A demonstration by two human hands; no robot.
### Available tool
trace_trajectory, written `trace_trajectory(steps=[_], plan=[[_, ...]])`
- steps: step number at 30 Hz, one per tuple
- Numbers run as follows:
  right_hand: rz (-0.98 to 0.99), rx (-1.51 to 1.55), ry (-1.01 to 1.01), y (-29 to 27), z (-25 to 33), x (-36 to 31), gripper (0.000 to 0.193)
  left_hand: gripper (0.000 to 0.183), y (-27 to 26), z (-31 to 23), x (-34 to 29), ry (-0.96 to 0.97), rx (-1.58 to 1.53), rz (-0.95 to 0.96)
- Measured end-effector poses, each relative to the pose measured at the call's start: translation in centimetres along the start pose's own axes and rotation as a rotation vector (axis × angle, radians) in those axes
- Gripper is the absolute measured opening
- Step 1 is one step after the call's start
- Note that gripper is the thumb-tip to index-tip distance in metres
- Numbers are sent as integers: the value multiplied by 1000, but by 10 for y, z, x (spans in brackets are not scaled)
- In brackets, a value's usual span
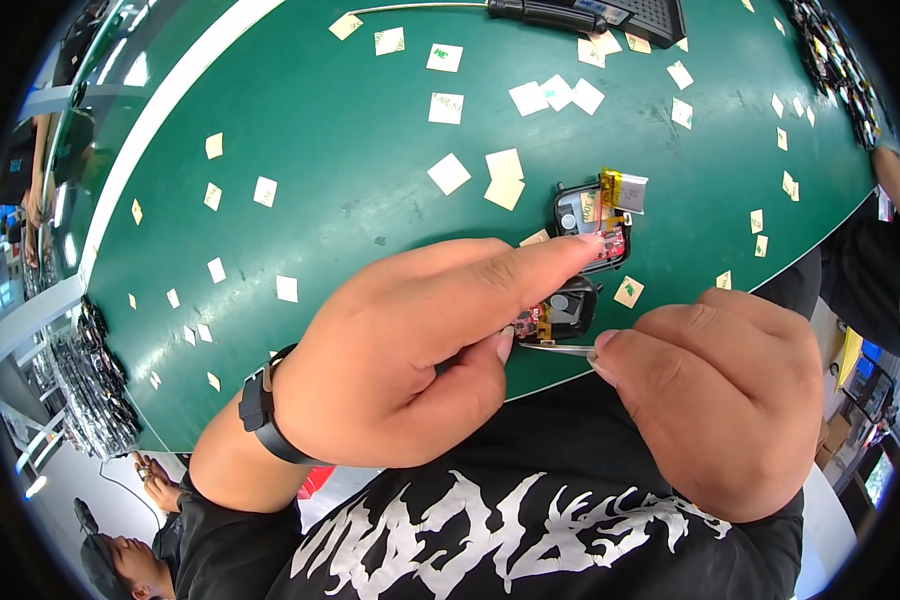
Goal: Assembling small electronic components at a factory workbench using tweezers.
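Observation:
My left hand [410, 330], with a black wristband, is closed on a small black opened casing. Its index finger reaches across the upper half [568, 222] onto a red circuit board [611, 246]. The thumb is by another red board [528, 322] in the lower half [576, 312]. Whether the two halves are joined is hidden behind the fingers. A silver battery [628, 192] with yellow tape sticks out at the upper half's top right. Pinched in my right hand [720, 395] are thin metal tweezers [562, 349], their tips at the lower half's near edge.
Many pale paper squares [445, 108] lie scattered over the green table [370, 180]. A black-handled tool [545, 14] with a thin rod rests at the back beside a black box [645, 20]. Dark parts [835, 70] are heaped far right, shiny bundles [85, 390] at left. Other people stand nearby.

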State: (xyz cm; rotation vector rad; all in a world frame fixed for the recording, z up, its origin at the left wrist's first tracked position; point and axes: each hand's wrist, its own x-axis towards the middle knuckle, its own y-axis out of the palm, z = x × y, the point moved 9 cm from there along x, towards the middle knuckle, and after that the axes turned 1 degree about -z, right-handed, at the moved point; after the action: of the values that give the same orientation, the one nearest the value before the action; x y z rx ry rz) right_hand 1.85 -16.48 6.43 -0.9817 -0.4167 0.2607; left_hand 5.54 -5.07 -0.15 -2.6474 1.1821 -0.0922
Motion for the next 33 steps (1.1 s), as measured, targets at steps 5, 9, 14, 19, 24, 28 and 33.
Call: trace_trajectory(steps=[5,9,14,19,24,28,33], plan=[[10,-29,10,-3,1,1,29,68,1,1,0,5,-5,10],[3,1,44,-1,-2,1,29,68,0,-1,-1,30,-3,5],[1,-9,29,2,-2,1,29,69,0,2,-1,38,-11,-13],[51,2,-15,3,1,1,27,69,1,-1,-2,68,-10,-12],[138,-29,24,3,-2,-1,25,69,1,-3,0,95,36,12],[109,104,-2,-3,-13,-4,23,69,-3,5,-6,-138,-105,-5],[-58,321,135,-34,-33,-9,15,57,-3,2,-5,-118,-47,-3]])
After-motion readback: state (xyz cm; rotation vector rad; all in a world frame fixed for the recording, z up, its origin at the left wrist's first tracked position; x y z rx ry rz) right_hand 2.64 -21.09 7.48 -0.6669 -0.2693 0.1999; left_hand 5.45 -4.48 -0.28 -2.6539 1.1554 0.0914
